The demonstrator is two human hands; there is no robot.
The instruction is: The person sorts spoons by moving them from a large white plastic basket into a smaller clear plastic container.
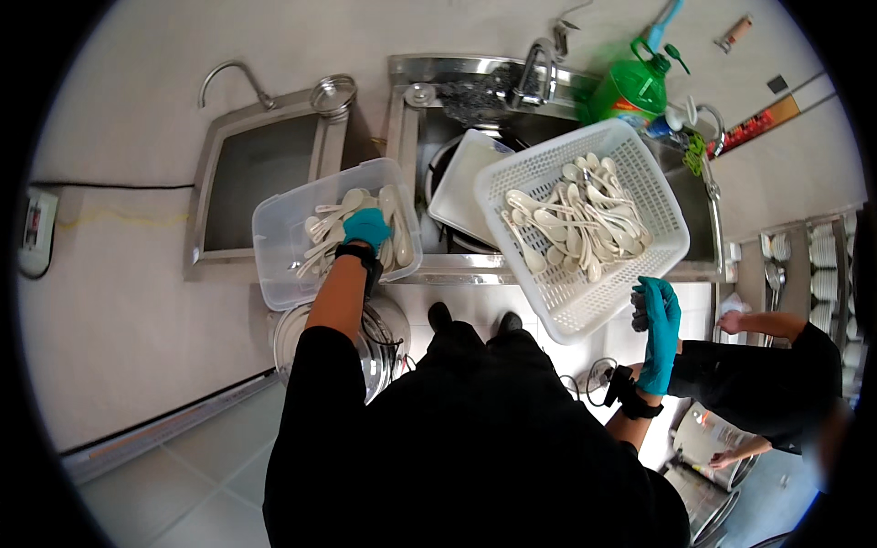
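My left hand (368,229), in a teal glove, reaches into a translucent plastic tub (282,220) and rests among white ceramic soup spoons (403,245); its fingertips are hidden, so its grip cannot be told. In a teal glove too, my right hand (656,312) is curled round a dark scouring pad (639,313). It is beside the near right edge of a white perforated plastic basket (582,312). Many more white soup spoons (582,219) lie heaped in that basket, which sits tilted across the sink.
Under the basket, a white rectangular tray (460,185) leans in the steel sink (473,264). A curved faucet (541,68), steel scouring mesh (473,96) and a green detergent jug (630,89) stand behind. Another basin (264,185) is at left. A person in black (760,383) is at right.
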